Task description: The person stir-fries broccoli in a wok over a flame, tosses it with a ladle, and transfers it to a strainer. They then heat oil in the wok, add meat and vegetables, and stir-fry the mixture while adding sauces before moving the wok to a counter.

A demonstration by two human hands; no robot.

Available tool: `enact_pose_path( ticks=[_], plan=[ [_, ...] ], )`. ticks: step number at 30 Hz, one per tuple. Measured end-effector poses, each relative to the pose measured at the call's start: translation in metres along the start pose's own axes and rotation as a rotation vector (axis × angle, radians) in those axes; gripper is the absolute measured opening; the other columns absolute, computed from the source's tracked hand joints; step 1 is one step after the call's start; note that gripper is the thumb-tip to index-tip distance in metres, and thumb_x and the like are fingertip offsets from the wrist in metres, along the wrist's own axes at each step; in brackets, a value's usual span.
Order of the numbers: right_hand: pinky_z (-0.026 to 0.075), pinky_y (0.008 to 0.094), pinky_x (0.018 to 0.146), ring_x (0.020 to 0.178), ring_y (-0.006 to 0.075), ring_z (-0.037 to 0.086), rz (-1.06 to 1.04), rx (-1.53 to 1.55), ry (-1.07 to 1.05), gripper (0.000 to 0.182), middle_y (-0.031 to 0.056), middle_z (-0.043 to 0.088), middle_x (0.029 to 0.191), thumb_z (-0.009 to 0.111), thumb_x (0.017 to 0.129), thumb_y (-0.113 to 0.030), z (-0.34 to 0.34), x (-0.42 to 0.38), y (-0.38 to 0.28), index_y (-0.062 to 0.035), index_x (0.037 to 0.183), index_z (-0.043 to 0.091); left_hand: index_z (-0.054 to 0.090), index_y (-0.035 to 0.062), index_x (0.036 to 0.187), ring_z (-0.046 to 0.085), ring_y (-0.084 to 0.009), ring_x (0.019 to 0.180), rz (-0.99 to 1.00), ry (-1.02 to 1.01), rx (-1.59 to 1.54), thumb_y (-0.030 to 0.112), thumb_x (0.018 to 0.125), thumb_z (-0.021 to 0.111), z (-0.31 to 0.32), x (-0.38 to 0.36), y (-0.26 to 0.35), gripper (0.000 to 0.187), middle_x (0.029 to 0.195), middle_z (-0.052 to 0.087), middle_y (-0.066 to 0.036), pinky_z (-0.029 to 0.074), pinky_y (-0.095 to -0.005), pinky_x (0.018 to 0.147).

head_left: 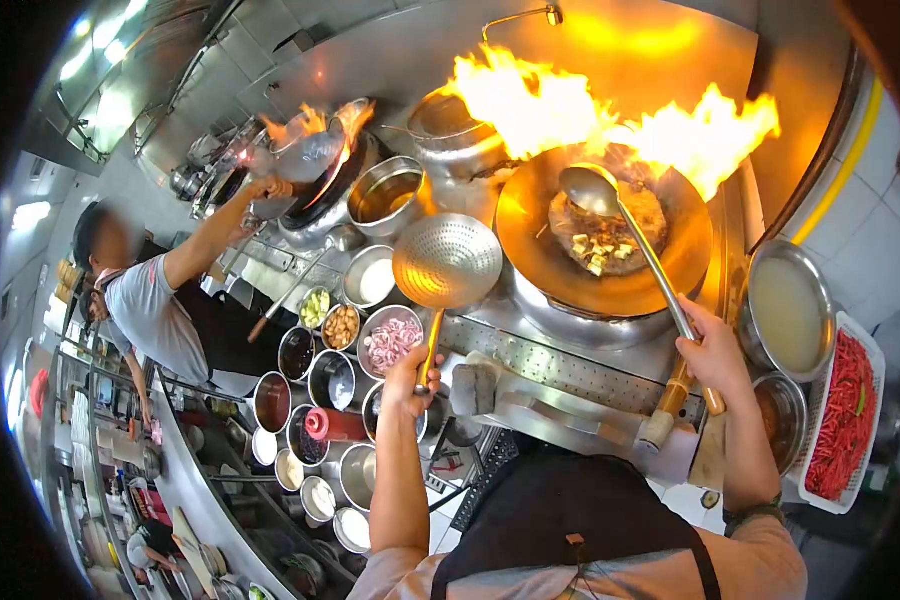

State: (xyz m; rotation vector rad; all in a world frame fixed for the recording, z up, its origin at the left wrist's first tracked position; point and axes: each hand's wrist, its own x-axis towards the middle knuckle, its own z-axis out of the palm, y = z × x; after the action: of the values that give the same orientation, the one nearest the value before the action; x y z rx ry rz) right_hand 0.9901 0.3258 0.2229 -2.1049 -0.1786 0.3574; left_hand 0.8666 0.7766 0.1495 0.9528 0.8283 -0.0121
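Observation:
My left hand (410,382) is closed round the handle of a perforated strainer ladle (448,260), held up over the stove's front edge to the left of the wok. In my right hand (711,345) is the long handle of a ladle (590,190), whose bowl hangs over the wok (525,225). Pale chunks of food (602,255) lie in dark, glossy liquid at the wok's bottom. Tall flames (540,105) rise along the wok's far rim. Near my right hand, a wooden-handled tool (667,408) rests across the stove edge.
Several ingredient pots stand at left, including one of sliced pink onion (391,340), beside a red bottle (335,425). At right are a bowl of cloudy liquid (792,310) and a white basket (876,400) of red chillies. A co-worker (170,305) holds another flaming pan (315,155).

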Motion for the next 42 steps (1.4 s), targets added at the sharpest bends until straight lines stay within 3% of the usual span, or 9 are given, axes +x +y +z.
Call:
enact_pose_path(
  ticks=[5,7,9,12,16,26,36,40,42],
  plan=[
    [0.051,0.0379,0.064,0.064,0.0242,0.064,0.145,0.049,-0.093,0.067,0.0151,0.064,0.077,0.059,0.082,-0.003,-0.007,-0.002,0.002,-0.0050,0.146,0.042,0.054,-0.0019,0.114,0.063,-0.0152,0.061,0.010,0.056,0.095,0.022,0.099,0.051,-0.012,0.002,-0.013,0.028,0.094,0.067,-0.015,0.053,-0.0251,0.047],
    [0.051,0.0392,0.067,0.068,0.0267,0.065,-0.051,-0.255,0.090,0.067,0.0186,0.063,0.077,0.059,0.082,-0.003,0.001,0.004,0.018,-0.0066,0.146,0.042,0.059,-0.0051,0.113,0.067,-0.0194,0.066,-0.049,0.054,0.269,0.021,0.098,0.051,-0.032,0.022,-0.013,0.031,0.097,0.068,-0.014,0.057,-0.0273,0.051],
    [0.050,0.0401,0.067,0.068,0.0291,0.065,-0.140,-0.474,0.238,0.066,0.0231,0.061,0.077,0.060,0.082,-0.005,0.012,0.004,0.022,-0.0103,0.145,0.045,0.065,-0.0043,0.099,0.068,-0.0277,0.068,0.533,-0.016,1.162,0.018,0.093,0.056,-0.039,0.020,-0.015,0.025,0.083,0.067,-0.021,0.054,-0.0397,0.056],
    [0.051,0.0366,0.076,0.075,0.0242,0.064,0.123,-0.148,0.072,0.067,0.0170,0.068,0.089,0.059,0.082,0.000,0.002,-0.001,-0.002,-0.0096,0.146,0.045,0.064,-0.0039,0.091,0.066,-0.0396,0.073,0.571,0.291,1.404,0.015,0.089,0.057,-0.039,0.022,-0.030,0.020,0.077,0.063,-0.028,0.049,-0.0504,0.066],
    [0.049,0.0382,0.067,0.065,0.0270,0.061,-0.133,-0.262,0.212,0.066,0.0169,0.060,0.077,0.063,0.081,-0.004,0.003,0.004,0.035,-0.0141,0.144,0.048,0.063,-0.0011,0.097,0.063,-0.0475,0.085,0.658,0.479,1.540,0.016,0.088,0.058,-0.029,0.025,-0.045,0.020,0.092,0.066,-0.028,0.049,-0.0532,0.074],
    [0.047,0.0261,0.043,0.052,0.0102,0.054,-0.027,0.699,-0.197,0.071,0.0054,0.057,0.084,0.059,0.093,-0.005,0.043,0.125,-0.131,-0.0103,0.154,0.022,0.056,-0.0081,0.124,0.053,-0.0457,0.117,1.077,0.144,1.207,0.016,0.081,0.073,0.000,-0.031,-0.045,0.053,0.123,0.057,-0.030,0.044,-0.0470,0.102],
    [0.042,0.0312,0.041,0.048,0.0164,0.052,-0.137,-0.124,0.089,0.025,0.0042,0.055,0.066,0.060,0.084,-0.004,0.205,0.386,-0.181,-0.0036,0.109,0.056,0.038,-0.0112,0.140,0.043,-0.0501,0.129,0.828,0.138,1.083,0.034,0.084,0.075,-0.008,-0.005,-0.086,0.081,0.140,0.041,-0.036,0.036,-0.0485,0.110],
    [0.037,0.0262,0.041,0.048,0.0127,0.050,0.223,0.785,-0.349,0.008,0.0041,0.056,0.070,0.058,0.086,-0.005,0.210,0.431,-0.175,-0.0086,0.089,0.051,0.036,-0.0130,0.140,0.045,-0.0500,0.128,0.744,0.141,1.033,0.038,0.084,0.074,-0.015,0.000,-0.088,0.085,0.138,0.043,-0.037,0.039,-0.0490,0.108],
    [0.036,0.0234,0.041,0.049,0.0085,0.049,0.217,1.068,-0.293,0.011,0.0003,0.051,0.066,0.057,0.087,-0.003,0.197,0.374,-0.213,-0.0096,0.084,0.048,0.036,-0.0133,0.139,0.048,-0.0492,0.126,0.695,0.116,0.974,0.042,0.082,0.075,-0.017,0.008,-0.092,0.088,0.135,0.046,-0.037,0.040,-0.0493,0.106]
  ],
)
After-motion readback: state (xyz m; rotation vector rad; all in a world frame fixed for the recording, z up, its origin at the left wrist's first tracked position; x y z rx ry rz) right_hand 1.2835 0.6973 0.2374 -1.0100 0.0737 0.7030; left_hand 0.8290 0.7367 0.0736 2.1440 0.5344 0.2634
